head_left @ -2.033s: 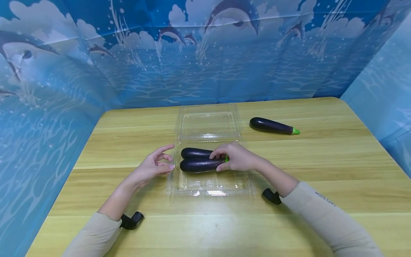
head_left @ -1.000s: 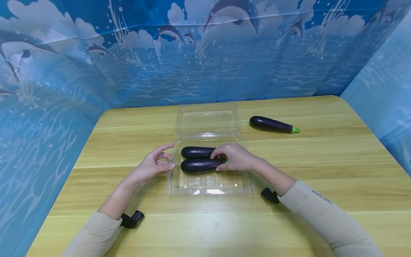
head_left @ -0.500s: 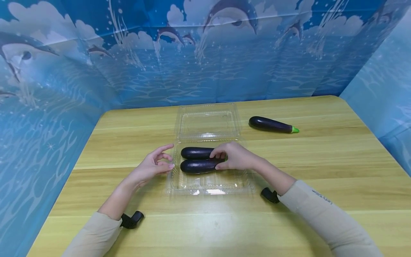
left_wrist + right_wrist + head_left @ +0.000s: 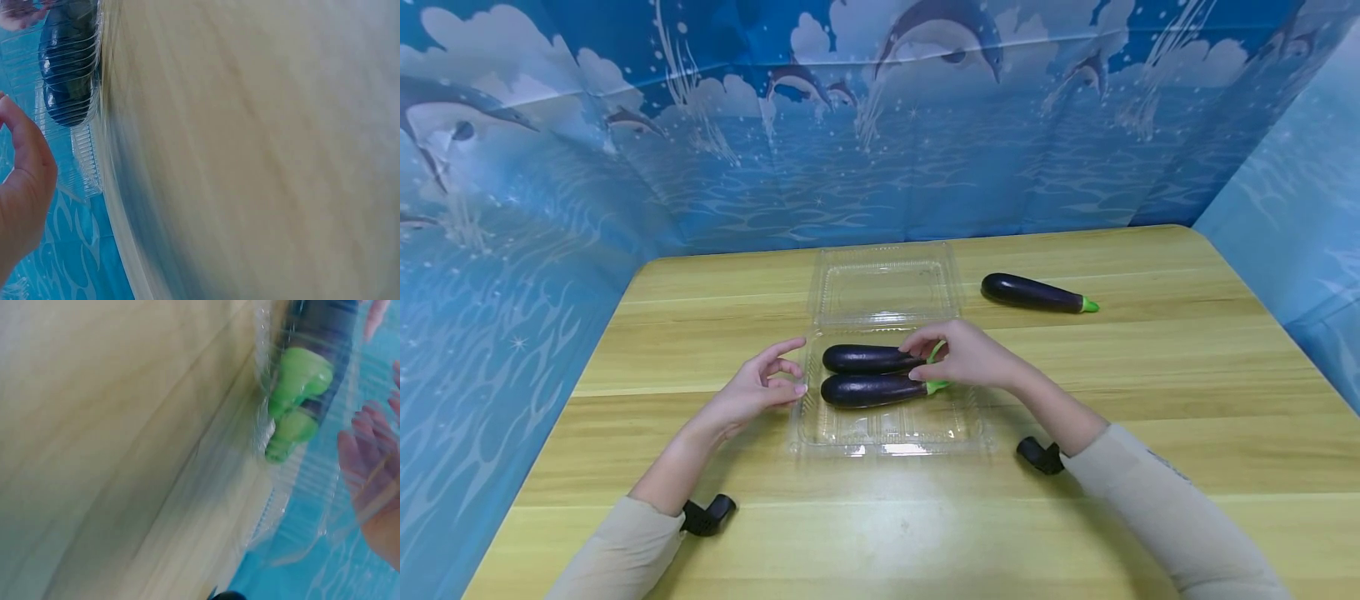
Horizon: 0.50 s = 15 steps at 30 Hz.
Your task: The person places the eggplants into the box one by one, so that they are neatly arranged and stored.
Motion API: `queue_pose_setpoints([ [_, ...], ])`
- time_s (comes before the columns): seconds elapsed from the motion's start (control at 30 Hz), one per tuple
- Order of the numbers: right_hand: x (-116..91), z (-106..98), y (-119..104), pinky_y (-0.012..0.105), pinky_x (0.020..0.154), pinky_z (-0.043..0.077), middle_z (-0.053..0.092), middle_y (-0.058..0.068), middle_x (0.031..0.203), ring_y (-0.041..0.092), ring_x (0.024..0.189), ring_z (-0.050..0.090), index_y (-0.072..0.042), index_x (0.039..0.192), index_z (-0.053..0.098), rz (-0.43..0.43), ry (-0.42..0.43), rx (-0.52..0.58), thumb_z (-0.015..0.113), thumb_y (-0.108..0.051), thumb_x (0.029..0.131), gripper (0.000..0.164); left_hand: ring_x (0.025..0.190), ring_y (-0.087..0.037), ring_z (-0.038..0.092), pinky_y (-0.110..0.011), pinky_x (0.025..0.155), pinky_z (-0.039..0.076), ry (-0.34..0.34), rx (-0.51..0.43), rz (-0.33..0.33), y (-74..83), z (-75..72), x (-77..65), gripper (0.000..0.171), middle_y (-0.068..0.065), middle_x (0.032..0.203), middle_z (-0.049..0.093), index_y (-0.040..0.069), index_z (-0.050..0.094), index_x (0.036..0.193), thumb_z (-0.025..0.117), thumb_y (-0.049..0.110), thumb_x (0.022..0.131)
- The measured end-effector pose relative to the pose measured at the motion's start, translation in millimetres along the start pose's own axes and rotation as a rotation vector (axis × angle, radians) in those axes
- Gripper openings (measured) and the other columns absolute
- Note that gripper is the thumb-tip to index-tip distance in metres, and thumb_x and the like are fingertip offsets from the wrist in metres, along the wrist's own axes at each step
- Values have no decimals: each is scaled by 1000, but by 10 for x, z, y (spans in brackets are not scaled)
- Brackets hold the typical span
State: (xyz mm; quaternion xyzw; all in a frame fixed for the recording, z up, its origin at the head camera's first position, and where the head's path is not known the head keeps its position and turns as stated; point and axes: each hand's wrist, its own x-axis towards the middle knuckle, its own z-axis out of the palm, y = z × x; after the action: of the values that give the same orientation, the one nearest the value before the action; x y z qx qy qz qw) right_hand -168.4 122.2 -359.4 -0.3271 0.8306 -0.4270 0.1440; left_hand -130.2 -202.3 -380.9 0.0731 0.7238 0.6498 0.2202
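Note:
Two dark purple eggplants with green stems lie side by side in a clear plastic clamshell container (image 4: 835,437), the far eggplant (image 4: 865,359) and the near eggplant (image 4: 874,391). My right hand (image 4: 973,354) hovers over their stem ends, thumb and fingers spread apart and loosely bent. Both stems show beneath it. At the container's left rim my left hand (image 4: 756,390) holds its fingers relaxed, thumb tip right by the edge. In the left wrist view this left hand (image 4: 25,175) shows beside the clear wall, with an eggplant (image 4: 69,62) behind it.
The container's clear lid (image 4: 887,287) lies folded back toward the rear of the wooden table (image 4: 887,533). A third eggplant (image 4: 1030,292) rests at the back right, stem pointing right. A blue dolphin-print cloth (image 4: 880,167) hangs behind and at both sides.
My right hand has let go of the eggplants' stem ends and moved slightly up and right, uncovering the green stems. The left hand has stayed at the left rim.

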Motion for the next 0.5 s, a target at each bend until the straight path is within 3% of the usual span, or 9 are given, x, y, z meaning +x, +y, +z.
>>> queue_pose_setpoints([
  [0.23, -105, -114, 35, 41, 84, 49, 64, 11, 105, 29, 97, 57, -4, 113, 65, 24, 70, 47, 74, -17, 80, 36, 78, -12, 58, -24, 71, 53, 0, 0, 1, -1, 1, 0, 71, -9, 105, 46, 9, 27, 146, 62, -3, 85],
  [0.5, -212, -274, 83, 42, 83, 50, 63, 16, 109, 33, 98, 56, 2, 111, 64, 7, 153, 64, 75, -13, 79, 37, 78, -11, 58, -24, 72, 53, 2, -1, -3, 5, 5, -1, 72, -9, 105, 46, 9, 27, 146, 62, -3, 84],
])
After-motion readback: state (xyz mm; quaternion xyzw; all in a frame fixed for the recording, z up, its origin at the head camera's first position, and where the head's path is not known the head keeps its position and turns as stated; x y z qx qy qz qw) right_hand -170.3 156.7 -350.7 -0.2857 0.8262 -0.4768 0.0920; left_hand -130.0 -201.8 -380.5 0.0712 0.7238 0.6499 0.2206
